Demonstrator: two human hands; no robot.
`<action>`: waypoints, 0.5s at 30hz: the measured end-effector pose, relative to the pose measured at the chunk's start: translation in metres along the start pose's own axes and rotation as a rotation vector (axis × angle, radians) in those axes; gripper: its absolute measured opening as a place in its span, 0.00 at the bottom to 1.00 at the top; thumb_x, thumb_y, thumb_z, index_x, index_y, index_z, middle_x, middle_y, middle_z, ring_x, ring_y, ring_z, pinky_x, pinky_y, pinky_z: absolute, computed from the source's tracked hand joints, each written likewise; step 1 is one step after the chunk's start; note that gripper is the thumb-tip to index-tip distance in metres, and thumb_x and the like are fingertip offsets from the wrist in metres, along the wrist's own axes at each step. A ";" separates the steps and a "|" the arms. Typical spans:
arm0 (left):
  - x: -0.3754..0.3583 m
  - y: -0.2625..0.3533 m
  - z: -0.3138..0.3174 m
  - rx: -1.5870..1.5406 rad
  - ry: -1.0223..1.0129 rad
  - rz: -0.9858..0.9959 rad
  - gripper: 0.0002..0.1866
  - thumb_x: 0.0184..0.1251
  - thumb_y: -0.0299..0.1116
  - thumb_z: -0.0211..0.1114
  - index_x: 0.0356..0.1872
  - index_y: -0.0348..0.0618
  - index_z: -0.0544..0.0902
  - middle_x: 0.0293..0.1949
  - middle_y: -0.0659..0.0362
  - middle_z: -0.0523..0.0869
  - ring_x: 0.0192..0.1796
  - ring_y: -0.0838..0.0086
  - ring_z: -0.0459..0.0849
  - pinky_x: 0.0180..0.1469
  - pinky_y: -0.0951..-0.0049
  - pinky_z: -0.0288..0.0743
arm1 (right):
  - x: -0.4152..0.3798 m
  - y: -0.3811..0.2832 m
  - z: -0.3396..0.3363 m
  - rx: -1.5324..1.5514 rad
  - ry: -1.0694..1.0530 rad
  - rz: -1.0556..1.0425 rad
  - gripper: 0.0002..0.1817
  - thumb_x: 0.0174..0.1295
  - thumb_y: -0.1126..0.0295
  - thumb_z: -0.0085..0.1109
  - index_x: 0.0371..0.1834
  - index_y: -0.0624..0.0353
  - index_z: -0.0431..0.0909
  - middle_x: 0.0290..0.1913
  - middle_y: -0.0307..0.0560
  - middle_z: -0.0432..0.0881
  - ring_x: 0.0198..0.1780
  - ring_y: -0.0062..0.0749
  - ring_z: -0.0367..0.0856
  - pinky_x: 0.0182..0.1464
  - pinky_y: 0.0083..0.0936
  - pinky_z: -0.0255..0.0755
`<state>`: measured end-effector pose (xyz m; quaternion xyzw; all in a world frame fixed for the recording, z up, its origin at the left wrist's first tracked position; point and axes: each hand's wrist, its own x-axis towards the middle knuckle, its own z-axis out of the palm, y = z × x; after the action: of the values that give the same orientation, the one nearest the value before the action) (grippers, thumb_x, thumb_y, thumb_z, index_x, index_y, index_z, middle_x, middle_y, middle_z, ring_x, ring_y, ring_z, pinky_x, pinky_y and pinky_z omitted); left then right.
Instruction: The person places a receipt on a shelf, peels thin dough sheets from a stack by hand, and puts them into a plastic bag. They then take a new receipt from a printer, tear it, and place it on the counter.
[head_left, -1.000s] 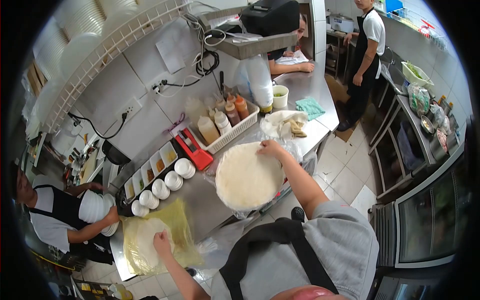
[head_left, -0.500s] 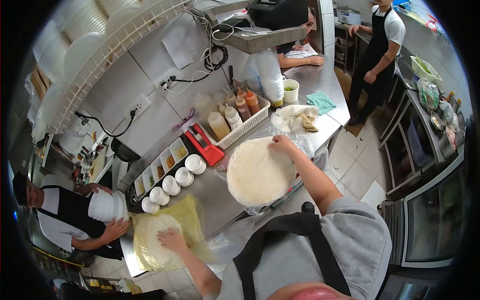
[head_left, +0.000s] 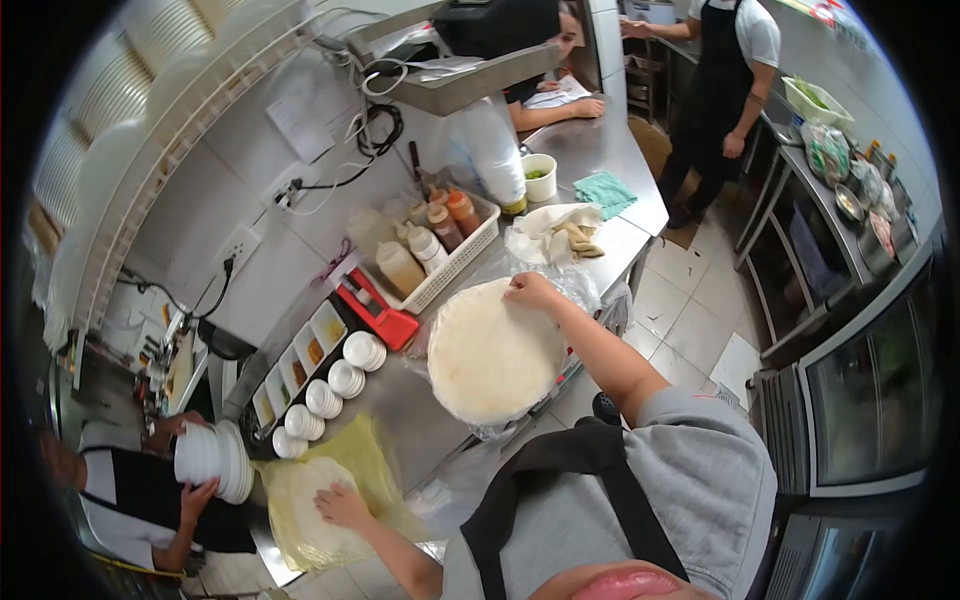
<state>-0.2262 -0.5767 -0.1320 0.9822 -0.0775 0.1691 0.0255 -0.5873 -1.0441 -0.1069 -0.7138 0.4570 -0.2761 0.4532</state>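
My left hand (head_left: 342,506) lies with spread fingers on a pale round sheet, like a thin flatbread (head_left: 296,500). That flatbread rests on an opened yellow plastic bag (head_left: 372,462) at the counter's near left corner. With closed fingertips, my right hand (head_left: 530,290) pinches the upper right rim of the top flatbread on a round stack (head_left: 495,350). Clear plastic (head_left: 580,290) surrounds this stack, which sits near the counter's front edge. How many sheets are in the pinch cannot be seen.
Behind lie a red-framed tool (head_left: 378,312), small white bowls (head_left: 345,378), a condiment tray (head_left: 300,370) and a basket of sauce bottles (head_left: 450,265). A co-worker at left holds white plates (head_left: 215,460); another person (head_left: 715,90) stands at far right. A shelf (head_left: 440,90) overhangs the counter.
My view has turned a little, so the counter items appear further left. Both hands stay at the same flatbreads. The left co-worker has shifted grip on the plates.
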 end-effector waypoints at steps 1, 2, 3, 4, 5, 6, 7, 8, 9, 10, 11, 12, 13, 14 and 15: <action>-0.001 0.002 -0.003 -0.003 0.004 0.021 0.29 0.69 0.52 0.38 0.61 0.40 0.65 0.64 0.51 0.64 0.67 0.58 0.60 0.64 0.54 0.54 | 0.002 0.001 -0.001 -0.021 0.014 -0.047 0.16 0.44 0.59 0.64 0.28 0.62 0.79 0.26 0.49 0.81 0.30 0.34 0.79 0.36 0.29 0.71; -0.002 0.002 -0.006 -0.005 -0.004 0.012 0.29 0.69 0.52 0.38 0.61 0.40 0.65 0.65 0.52 0.64 0.67 0.58 0.60 0.64 0.54 0.54 | 0.002 0.002 0.000 -0.010 0.022 -0.053 0.16 0.44 0.59 0.64 0.27 0.62 0.79 0.25 0.49 0.80 0.29 0.34 0.78 0.35 0.28 0.71; -0.003 0.003 -0.006 -0.007 -0.014 0.001 0.29 0.69 0.52 0.39 0.61 0.40 0.65 0.65 0.52 0.64 0.67 0.59 0.60 0.64 0.54 0.54 | 0.001 0.000 -0.002 -0.006 0.036 -0.047 0.16 0.44 0.59 0.64 0.27 0.62 0.79 0.25 0.49 0.80 0.29 0.34 0.78 0.35 0.28 0.71; -0.002 0.005 -0.005 -0.008 -0.011 0.012 0.29 0.69 0.52 0.39 0.61 0.40 0.65 0.65 0.52 0.64 0.67 0.59 0.60 0.64 0.54 0.54 | -0.001 -0.002 -0.002 0.001 0.031 -0.035 0.15 0.44 0.60 0.64 0.27 0.61 0.79 0.25 0.49 0.80 0.29 0.34 0.79 0.35 0.28 0.71; -0.002 0.004 -0.005 -0.009 -0.011 -0.003 0.29 0.69 0.52 0.39 0.61 0.41 0.65 0.65 0.52 0.64 0.67 0.59 0.60 0.64 0.54 0.54 | -0.003 -0.003 -0.002 0.008 0.022 -0.024 0.15 0.44 0.60 0.64 0.26 0.61 0.79 0.25 0.48 0.80 0.29 0.34 0.79 0.34 0.29 0.71; -0.001 0.003 -0.004 -0.011 -0.012 -0.022 0.29 0.69 0.52 0.39 0.61 0.41 0.65 0.65 0.53 0.64 0.67 0.59 0.60 0.64 0.54 0.54 | -0.003 -0.003 -0.003 0.012 0.024 -0.022 0.15 0.44 0.60 0.64 0.26 0.61 0.79 0.25 0.48 0.80 0.29 0.34 0.79 0.34 0.29 0.71; 0.000 0.002 -0.001 -0.008 -0.008 -0.020 0.29 0.69 0.52 0.39 0.61 0.41 0.65 0.65 0.53 0.64 0.67 0.59 0.60 0.64 0.54 0.54 | -0.004 -0.004 -0.002 0.042 0.020 -0.012 0.14 0.44 0.60 0.64 0.26 0.61 0.78 0.25 0.48 0.80 0.28 0.34 0.79 0.34 0.29 0.70; 0.001 0.000 0.003 0.001 -0.006 -0.019 0.29 0.69 0.52 0.39 0.62 0.41 0.65 0.65 0.53 0.64 0.67 0.59 0.60 0.64 0.54 0.53 | -0.005 -0.004 -0.002 0.073 0.013 -0.001 0.14 0.44 0.61 0.64 0.25 0.61 0.78 0.24 0.48 0.80 0.28 0.34 0.79 0.33 0.29 0.70; 0.001 0.000 0.002 0.011 -0.005 -0.019 0.29 0.69 0.52 0.39 0.62 0.41 0.65 0.65 0.53 0.64 0.67 0.59 0.60 0.64 0.54 0.53 | -0.004 -0.003 -0.001 0.076 0.012 0.000 0.14 0.44 0.61 0.64 0.25 0.61 0.78 0.24 0.48 0.80 0.28 0.34 0.79 0.33 0.29 0.70; 0.002 -0.001 0.002 0.014 -0.003 -0.018 0.29 0.69 0.52 0.39 0.62 0.41 0.65 0.65 0.53 0.64 0.67 0.59 0.60 0.64 0.54 0.53 | -0.003 -0.002 0.000 0.066 0.022 -0.013 0.13 0.44 0.61 0.64 0.25 0.61 0.78 0.24 0.48 0.80 0.27 0.34 0.78 0.33 0.29 0.70; 0.002 -0.001 0.002 0.017 -0.013 -0.018 0.29 0.69 0.52 0.39 0.62 0.41 0.65 0.65 0.53 0.64 0.67 0.59 0.60 0.64 0.54 0.53 | -0.003 -0.001 0.000 0.056 0.032 -0.026 0.13 0.44 0.62 0.64 0.25 0.60 0.78 0.23 0.48 0.80 0.27 0.33 0.78 0.33 0.29 0.70; 0.001 0.000 0.001 0.020 -0.023 -0.018 0.29 0.69 0.52 0.39 0.62 0.41 0.65 0.65 0.53 0.63 0.67 0.59 0.59 0.65 0.54 0.52 | -0.002 0.000 0.000 0.057 0.032 -0.023 0.13 0.44 0.62 0.64 0.25 0.60 0.78 0.23 0.48 0.80 0.27 0.33 0.78 0.33 0.29 0.70; 0.001 -0.001 0.001 0.025 -0.025 -0.017 0.29 0.69 0.52 0.39 0.62 0.41 0.65 0.65 0.53 0.63 0.67 0.59 0.59 0.65 0.54 0.52 | -0.001 0.000 0.000 0.055 0.037 -0.023 0.13 0.44 0.62 0.64 0.24 0.60 0.78 0.23 0.48 0.80 0.27 0.33 0.78 0.33 0.29 0.70; 0.002 -0.002 0.001 0.002 -0.023 -0.011 0.29 0.69 0.52 0.40 0.62 0.41 0.65 0.65 0.53 0.63 0.67 0.59 0.59 0.65 0.54 0.52 | -0.001 0.001 0.001 0.052 0.040 -0.022 0.13 0.44 0.62 0.64 0.24 0.60 0.78 0.23 0.48 0.80 0.27 0.33 0.78 0.33 0.29 0.70; 0.002 -0.003 0.001 -0.023 -0.022 -0.006 0.29 0.69 0.52 0.40 0.62 0.41 0.65 0.65 0.52 0.63 0.67 0.59 0.59 0.65 0.54 0.52 | -0.002 0.000 0.001 0.053 0.035 -0.020 0.13 0.44 0.62 0.64 0.24 0.60 0.78 0.23 0.48 0.80 0.27 0.33 0.78 0.33 0.29 0.70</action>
<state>-0.2237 -0.5745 -0.1329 0.9839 -0.0766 0.1573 0.0363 -0.5877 -1.0424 -0.1073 -0.7012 0.4504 -0.3048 0.4610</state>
